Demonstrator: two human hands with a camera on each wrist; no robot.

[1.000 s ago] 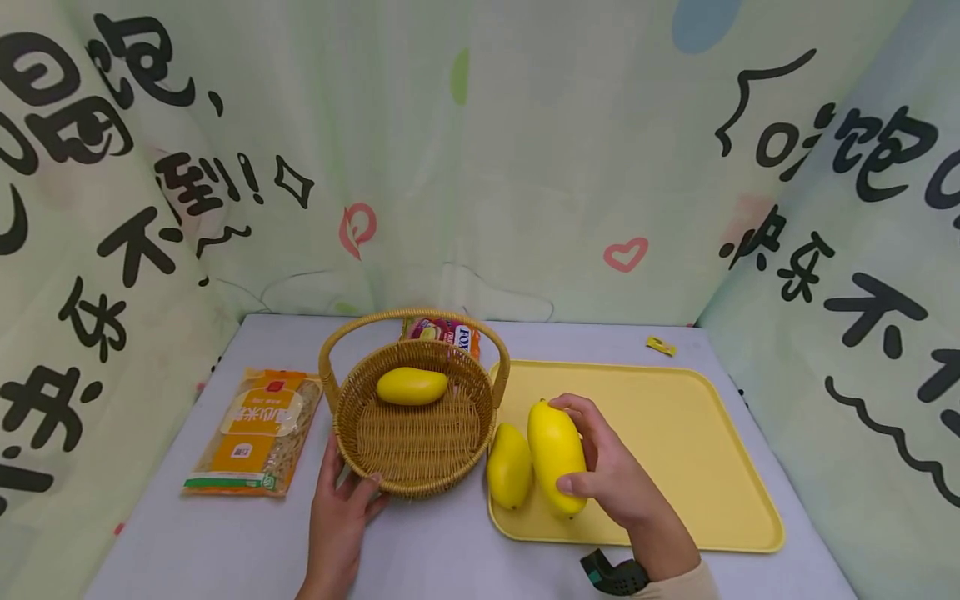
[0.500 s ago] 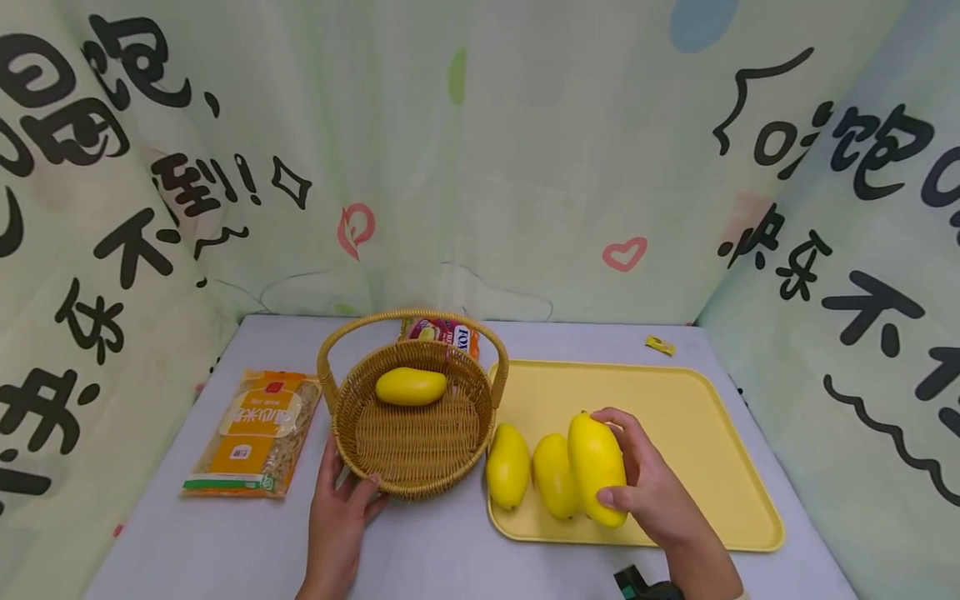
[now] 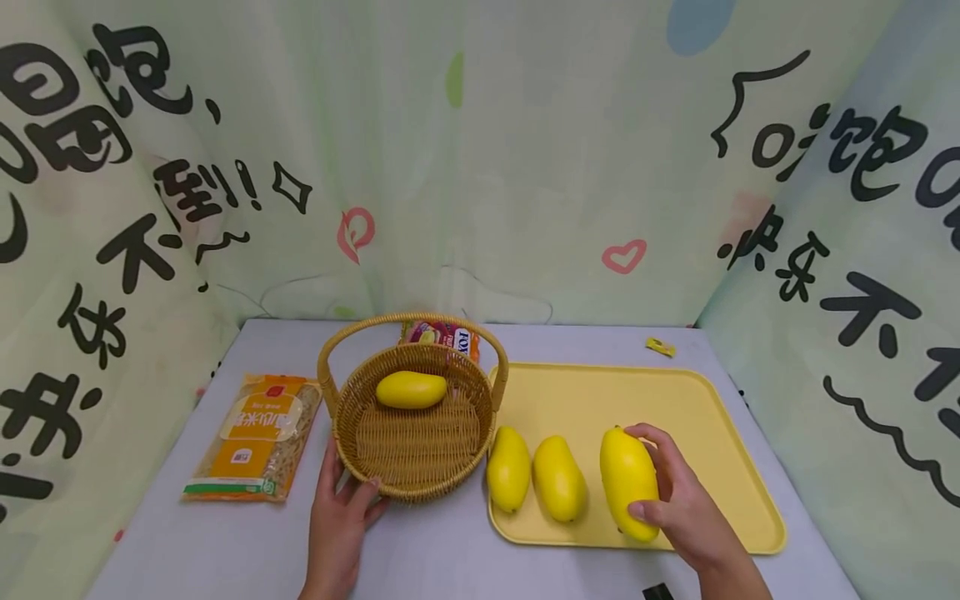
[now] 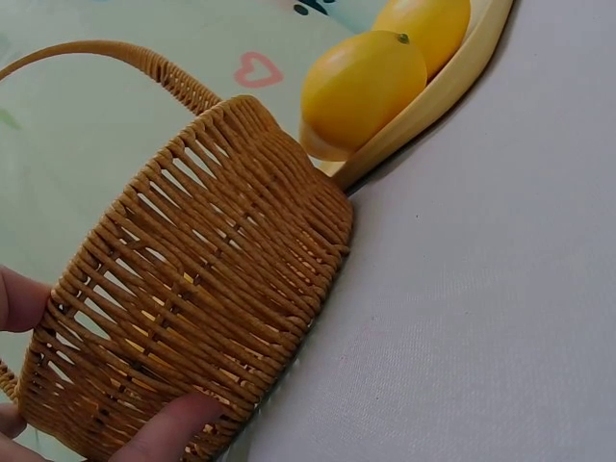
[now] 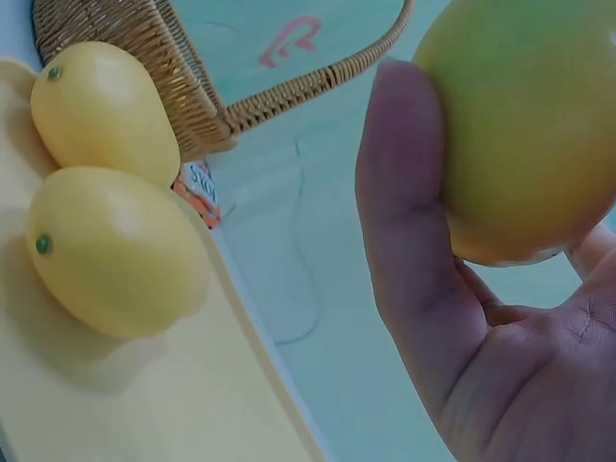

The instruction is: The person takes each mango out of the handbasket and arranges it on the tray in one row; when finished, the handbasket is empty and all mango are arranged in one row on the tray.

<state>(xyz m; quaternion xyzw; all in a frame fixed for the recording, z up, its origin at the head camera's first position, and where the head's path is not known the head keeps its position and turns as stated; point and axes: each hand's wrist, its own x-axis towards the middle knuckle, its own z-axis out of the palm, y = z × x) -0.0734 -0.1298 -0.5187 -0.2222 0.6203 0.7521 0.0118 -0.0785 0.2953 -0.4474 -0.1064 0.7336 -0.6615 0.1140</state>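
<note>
My right hand [image 3: 686, 496] grips a yellow mango [image 3: 628, 483] over the front of the yellow tray [image 3: 675, 408], thumb on its near side. In the right wrist view that mango [image 5: 529, 125] looks raised off the tray. Two more mangoes lie side by side on the tray's left end, a left one [image 3: 508, 469] and a middle one [image 3: 559, 479]. A round wicker basket [image 3: 420, 450] with an arched handle stands left of the tray, one mango [image 3: 411, 390] inside. My left hand [image 3: 341, 517] holds the basket's near left side, thumb [image 4: 178, 428] against the weave.
An orange bag of grain-like food [image 3: 255, 437] lies left of the basket. Behind the basket, a purple-red packet [image 3: 450, 336] is partly hidden. A small yellow wrapped piece [image 3: 660, 347] lies beyond the tray. Printed curtains enclose the table [image 3: 420, 558] at back and sides.
My right hand has carried its mango rightward and slightly nearer me, bringing the middle mango on the tray into view. The left hand and basket have stayed in place.
</note>
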